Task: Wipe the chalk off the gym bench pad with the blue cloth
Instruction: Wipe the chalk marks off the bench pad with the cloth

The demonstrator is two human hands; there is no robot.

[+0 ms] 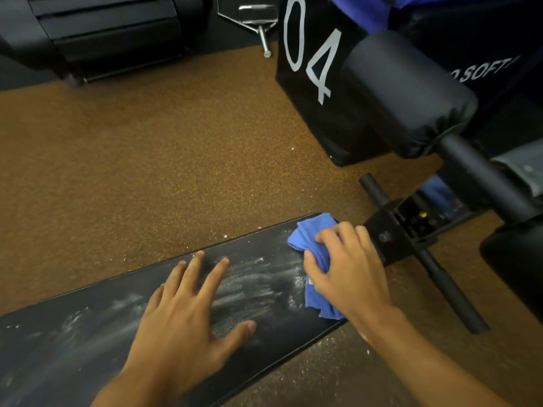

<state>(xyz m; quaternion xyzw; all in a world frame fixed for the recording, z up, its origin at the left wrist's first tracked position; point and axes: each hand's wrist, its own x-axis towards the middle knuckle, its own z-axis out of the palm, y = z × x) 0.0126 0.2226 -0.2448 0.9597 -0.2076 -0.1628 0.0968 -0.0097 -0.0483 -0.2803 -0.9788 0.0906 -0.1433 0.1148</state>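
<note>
A black gym bench pad (88,327) runs diagonally across the lower part of the view, from the bottom left up toward the right. Its vinyl surface is streaked with white chalk (249,286), thickest in a smeared patch between the two hands and fainter in hazy swirls toward the left end. Fine white specks also lie scattered along the pad's edges and on the floor beside it.

The left hand (182,321) lies flat on the pad with its fingers spread wide, palm down on the chalked vinyl. The right hand (349,271) is closed around a bunched blue cloth (311,236), fingers curled over the top of it and thumb tucked against its side, pressing it onto the pad's right end. The cloth spills out both above and below the fist (its lower corner hangs just at the pad's near edge).

Beyond the pad's end stands the bench's black steel frame (393,230), with a bare crossbar and a thick black foam roller (408,92) above it. The floor (147,160) is brown rubber flecked with orange. A black padded box marked "04" in white (311,51) sits on it near the roller, well apart from the pad. At the top left is another piece of black upholstered equipment (102,33), and a chrome cable handle (258,19) lies just beside the box.
</note>
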